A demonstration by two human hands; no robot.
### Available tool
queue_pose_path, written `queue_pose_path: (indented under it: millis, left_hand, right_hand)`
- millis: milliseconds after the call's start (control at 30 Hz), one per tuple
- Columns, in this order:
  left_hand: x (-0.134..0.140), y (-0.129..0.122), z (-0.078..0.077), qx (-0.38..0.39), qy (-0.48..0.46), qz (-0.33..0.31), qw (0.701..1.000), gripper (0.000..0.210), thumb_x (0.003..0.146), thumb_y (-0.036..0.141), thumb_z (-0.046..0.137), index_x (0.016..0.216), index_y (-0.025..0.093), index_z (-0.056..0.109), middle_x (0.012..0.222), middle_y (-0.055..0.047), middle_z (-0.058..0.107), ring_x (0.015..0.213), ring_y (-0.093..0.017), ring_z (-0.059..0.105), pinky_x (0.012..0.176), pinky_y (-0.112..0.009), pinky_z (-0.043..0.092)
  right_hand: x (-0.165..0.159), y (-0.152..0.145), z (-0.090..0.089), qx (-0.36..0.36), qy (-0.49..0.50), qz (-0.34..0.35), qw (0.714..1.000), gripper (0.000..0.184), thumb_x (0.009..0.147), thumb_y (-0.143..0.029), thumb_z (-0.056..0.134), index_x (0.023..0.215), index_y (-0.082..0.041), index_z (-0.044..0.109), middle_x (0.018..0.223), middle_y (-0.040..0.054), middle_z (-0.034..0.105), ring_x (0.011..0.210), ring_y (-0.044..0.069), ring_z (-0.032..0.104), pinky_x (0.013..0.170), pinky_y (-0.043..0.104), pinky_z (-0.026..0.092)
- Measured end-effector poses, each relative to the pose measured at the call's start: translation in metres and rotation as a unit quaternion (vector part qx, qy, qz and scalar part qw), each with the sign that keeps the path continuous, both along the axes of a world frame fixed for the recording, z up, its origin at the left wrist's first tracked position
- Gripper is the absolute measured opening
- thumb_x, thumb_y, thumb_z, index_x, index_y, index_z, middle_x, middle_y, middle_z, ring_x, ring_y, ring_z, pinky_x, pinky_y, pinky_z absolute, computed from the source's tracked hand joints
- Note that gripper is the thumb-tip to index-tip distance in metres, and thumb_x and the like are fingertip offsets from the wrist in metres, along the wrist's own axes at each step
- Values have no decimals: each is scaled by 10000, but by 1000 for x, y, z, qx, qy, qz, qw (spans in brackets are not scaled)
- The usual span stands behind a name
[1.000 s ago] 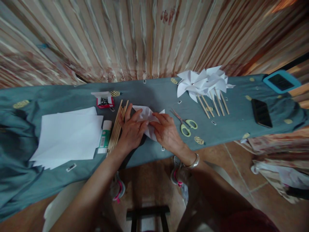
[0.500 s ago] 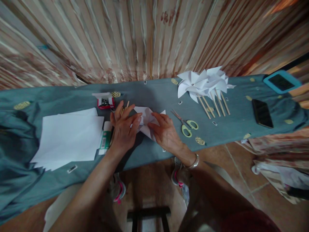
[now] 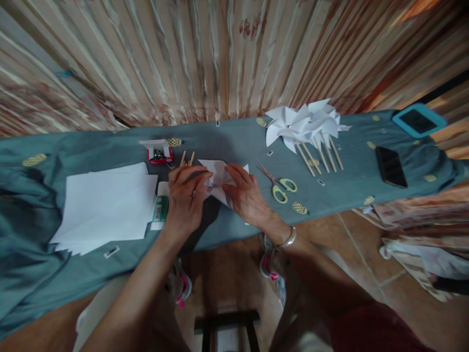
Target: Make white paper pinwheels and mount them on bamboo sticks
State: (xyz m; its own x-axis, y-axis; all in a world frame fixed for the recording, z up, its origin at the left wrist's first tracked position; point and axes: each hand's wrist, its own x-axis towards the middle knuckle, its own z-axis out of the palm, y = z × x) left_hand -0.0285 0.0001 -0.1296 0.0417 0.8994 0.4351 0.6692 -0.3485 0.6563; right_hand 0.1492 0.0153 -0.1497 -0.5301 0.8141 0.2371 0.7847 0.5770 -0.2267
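A white paper pinwheel (image 3: 219, 172), its blades partly folded inward, lies between my hands over the cloth. My left hand (image 3: 186, 195) pinches it from the left, with the thumb and index finger at its edge. From the right, my right hand (image 3: 246, 193) grips a folded blade; its fingertips are bent over the paper. The pinwheel's lower part is partly covered by my fingers. Just beyond my left hand lie several wooden sticks (image 3: 187, 159). A glue stick (image 3: 160, 205) with a green label is beside my left wrist. Scissors (image 3: 279, 186) with light green handles rest right of my right hand.
Finished paper pinwheels (image 3: 300, 124) on sticks lie at the back right. A stack of white paper (image 3: 108, 205) is on the left. Behind it stands an open red box (image 3: 160, 155) of small dark items. A phone (image 3: 391, 167) and a blue-framed device (image 3: 419, 120) are far right.
My left hand's raised fingers have curled down and closed in on the paper. My right hand stays on its side of the pinwheel. The view has shifted slightly.
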Motion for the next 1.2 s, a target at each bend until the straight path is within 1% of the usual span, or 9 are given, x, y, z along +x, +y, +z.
queue_pose_path:
  millis: [133, 200, 367, 533, 667, 767, 867, 1000, 1200]
  left_hand:
    - [3, -10, 6, -10, -34, -30, 999, 377, 974, 331, 381, 881, 261, 739, 898, -33, 700, 969, -215, 566, 922, -403, 447]
    - [4, -14, 8, -22, -49, -30, 998, 406, 978, 351, 366, 846, 269, 741, 858, -23, 701, 944, -205, 579, 915, -391, 454]
    - [7, -15, 6, -38, -81, -16, 996, 441, 974, 416, 355, 823, 264, 741, 876, -16, 712, 949, -195, 599, 922, -372, 460]
    - [5, -7, 5, -32, -122, 31, 991, 474, 967, 437, 352, 760, 248, 734, 850, -15, 724, 938, -190, 614, 896, -355, 472]
    - [0, 0, 5, -34, -140, 52, 988, 461, 966, 427, 356, 768, 250, 732, 861, -7, 736, 951, -187, 624, 903, -349, 469]
    - [-5, 2, 5, -39, -137, 58, 988, 458, 966, 420, 353, 782, 246, 734, 860, -7, 735, 955, -191, 624, 897, -352, 470]
    - [-7, 3, 4, -35, -135, 50, 989, 451, 967, 404, 355, 788, 242, 736, 857, -14, 731, 962, -199, 618, 900, -359, 464]
    - [-7, 3, 4, -40, -138, 39, 989, 430, 964, 395, 370, 787, 247, 732, 865, -12, 724, 962, -196, 605, 904, -357, 454]
    - [-10, 1, 5, -64, -138, 41, 987, 421, 959, 414, 384, 792, 242, 730, 863, -12, 712, 957, -196, 593, 894, -350, 446]
  right_hand:
    - [-1, 0, 1, 1, -3, 5, 1000, 219, 895, -141, 502, 923, -147, 719, 1436, 174, 479, 1374, 346, 345, 958, 486, 388]
    - [-2, 0, 2, 2, -9, 4, 1000, 216, 895, -145, 504, 902, -145, 719, 1433, 174, 482, 1375, 345, 344, 954, 483, 391]
    - [-3, -3, 1, 9, -6, -10, 1000, 236, 907, -155, 493, 948, -162, 726, 1437, 159, 480, 1382, 350, 330, 948, 493, 396]
    - [1, -8, 0, -1, 2, -22, 1000, 311, 904, -111, 465, 1098, -177, 699, 1435, 166, 477, 1378, 352, 337, 933, 499, 418]
    - [3, -7, -2, -5, 21, -24, 999, 334, 903, -97, 459, 1126, -179, 694, 1431, 164, 483, 1377, 340, 340, 947, 495, 418]
    - [3, -4, -3, -3, 26, -24, 999, 334, 909, -109, 455, 1136, -177, 691, 1429, 166, 486, 1373, 337, 348, 953, 498, 410]
    - [2, -2, -4, 1, 22, -16, 1000, 330, 915, -124, 453, 1141, -174, 690, 1428, 171, 486, 1367, 341, 359, 951, 499, 403]
    - [1, 0, -3, 12, 13, -1, 1000, 281, 912, -165, 494, 1099, -170, 703, 1423, 177, 490, 1371, 355, 348, 933, 486, 399]
    - [-7, 7, -4, 23, 17, 13, 1000, 209, 908, -168, 513, 937, -154, 720, 1374, 165, 540, 1392, 330, 324, 969, 470, 374]
